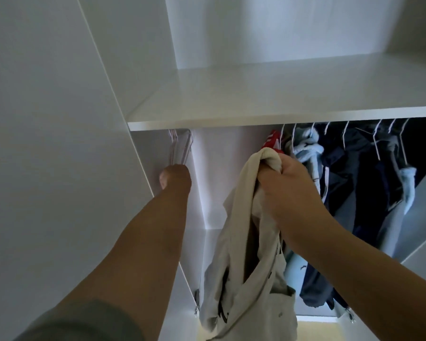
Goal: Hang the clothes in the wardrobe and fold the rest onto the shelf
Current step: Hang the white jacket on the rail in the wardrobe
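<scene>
My right hand (284,178) grips the top of a cream garment (241,271), which hangs down in front of the open wardrobe. My left hand (175,177) reaches up to a bunch of empty pink hangers (180,147) at the rail's left end; its fingers are hidden behind the hand, so I cannot tell whether they hold a hanger. Above both hands runs the white shelf (268,104).
Several clothes hang on white hangers at the right: a red item (272,140), a light blue top (308,150) and dark navy garments (354,183). The open left door (47,143) stands close beside my left arm. Bare wardrobe back panel shows between the hands.
</scene>
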{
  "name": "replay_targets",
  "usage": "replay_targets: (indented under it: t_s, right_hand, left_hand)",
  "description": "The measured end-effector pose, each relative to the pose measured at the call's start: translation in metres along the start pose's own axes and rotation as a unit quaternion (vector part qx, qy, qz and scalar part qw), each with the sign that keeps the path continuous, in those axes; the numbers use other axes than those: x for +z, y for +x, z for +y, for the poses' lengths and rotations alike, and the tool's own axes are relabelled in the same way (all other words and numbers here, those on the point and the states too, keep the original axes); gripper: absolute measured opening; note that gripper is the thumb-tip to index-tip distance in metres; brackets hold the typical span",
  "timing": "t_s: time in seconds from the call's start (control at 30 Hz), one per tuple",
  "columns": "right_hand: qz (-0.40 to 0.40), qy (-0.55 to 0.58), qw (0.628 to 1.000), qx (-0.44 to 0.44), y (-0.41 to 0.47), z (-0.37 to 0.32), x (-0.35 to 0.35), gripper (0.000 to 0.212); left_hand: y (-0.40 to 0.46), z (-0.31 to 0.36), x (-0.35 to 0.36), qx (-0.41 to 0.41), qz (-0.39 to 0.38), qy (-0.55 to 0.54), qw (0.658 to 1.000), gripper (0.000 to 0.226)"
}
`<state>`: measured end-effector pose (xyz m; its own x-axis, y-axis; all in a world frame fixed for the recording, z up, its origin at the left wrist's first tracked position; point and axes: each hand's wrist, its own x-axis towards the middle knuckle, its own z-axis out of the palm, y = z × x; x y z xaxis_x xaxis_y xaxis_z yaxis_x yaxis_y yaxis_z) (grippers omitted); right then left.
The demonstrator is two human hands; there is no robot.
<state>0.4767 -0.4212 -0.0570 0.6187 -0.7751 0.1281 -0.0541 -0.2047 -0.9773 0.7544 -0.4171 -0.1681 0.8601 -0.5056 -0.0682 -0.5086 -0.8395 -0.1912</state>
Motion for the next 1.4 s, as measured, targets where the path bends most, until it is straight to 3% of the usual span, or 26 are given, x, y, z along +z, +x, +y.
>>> replay_targets:
  t_s: [0.17,0.3,0.4,0.53,0.7,0.8,1.0,1.13,1.23,1.4]
  right_hand:
    - [-0.006,-0.009,1.0,0.011,0.012,0.008,0.015,0.023]
    - [0.002,-0.022,1.0,0.015,0.017,0.014,0.022,0.025]
    - [0.001,-0.043,0.999,0.019,0.02,0.018,0.026,0.031]
    - [0.007,-0.035,0.999,0.037,0.023,0.023,0.027,0.025]
    - [0.004,-0.039,0.998,0.041,0.024,0.027,0.022,0.028]
    - [-0.005,-0.032,0.999,0.04,0.021,0.03,0.015,0.025]
    - [-0.002,-0.016,0.999,0.034,0.001,0.032,-0.007,0.015]
    - [-0.02,-0.07,0.997,-0.013,-0.021,0.032,-0.028,0.02]
    - [-0.027,-0.089,0.995,-0.044,-0.037,0.034,-0.046,0.024]
    - [0.004,-0.133,0.988,-0.083,-0.063,0.047,-0.075,0.009]
  left_hand:
    - [0.022,-0.004,0.016,-0.001,0.031,0.053,0.998,0.03]
    - [0.029,-0.006,0.02,-0.005,0.03,0.032,0.999,0.029]
    - [0.031,-0.003,0.019,-0.038,0.001,-0.071,0.997,0.03]
    - [0.031,0.006,0.013,-0.071,0.008,-0.266,0.961,0.035]
    - [0.014,0.014,0.014,-0.061,0.114,-0.332,0.934,0.03]
    - [-0.006,0.014,0.015,-0.072,0.136,-0.365,0.918,0.028]
    - [-0.095,0.01,0.015,-0.078,0.154,-0.421,0.891,0.032]
    - [-0.172,-0.004,0.014,-0.085,0.16,-0.431,0.884,0.032]
    - [-0.235,-0.016,0.01,-0.068,0.166,-0.407,0.896,0.032]
    - [-0.344,-0.031,-0.013,-0.042,0.173,-0.369,0.912,0.035]
